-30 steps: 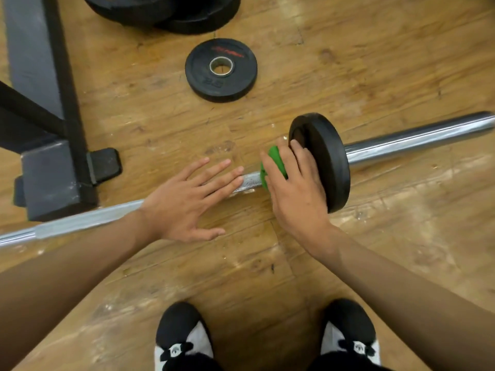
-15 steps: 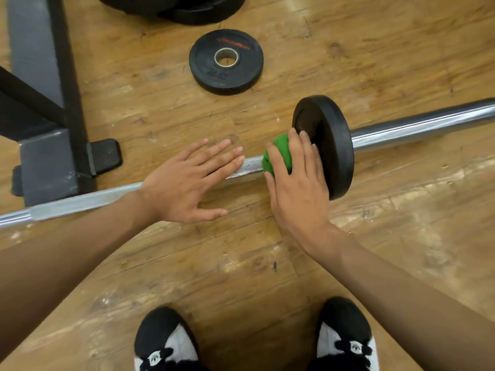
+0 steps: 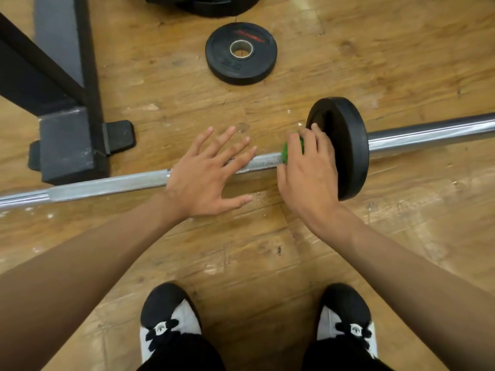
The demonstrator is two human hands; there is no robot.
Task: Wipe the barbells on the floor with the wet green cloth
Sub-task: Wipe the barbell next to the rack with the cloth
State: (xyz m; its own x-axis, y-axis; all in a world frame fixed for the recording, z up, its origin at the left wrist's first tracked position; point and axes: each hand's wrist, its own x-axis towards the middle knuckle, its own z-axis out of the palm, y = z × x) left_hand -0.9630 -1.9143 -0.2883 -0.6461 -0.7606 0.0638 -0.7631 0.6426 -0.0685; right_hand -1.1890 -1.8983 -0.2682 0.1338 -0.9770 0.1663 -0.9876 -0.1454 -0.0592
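Barbell [image 3: 128, 183] lay on the wooden floor [image 3: 401, 76], long axis running left to right across the view, right end slightly farther from the person. One black plate [image 3: 348, 145] stood upright on it, with the smooth sleeve continuing right. Right hand [image 3: 308, 178] had its fingers curled round the green cloth [image 3: 292, 148], bunched on the shaft against the plate's inner face. Left hand [image 3: 206, 175] lay flat across the knurled shaft, fingers straight and spread, gripping nothing. A loose plate [image 3: 241, 53] lay flat beyond the bar. A dark rack foot [image 3: 64, 145] stood at left, just behind the bar.
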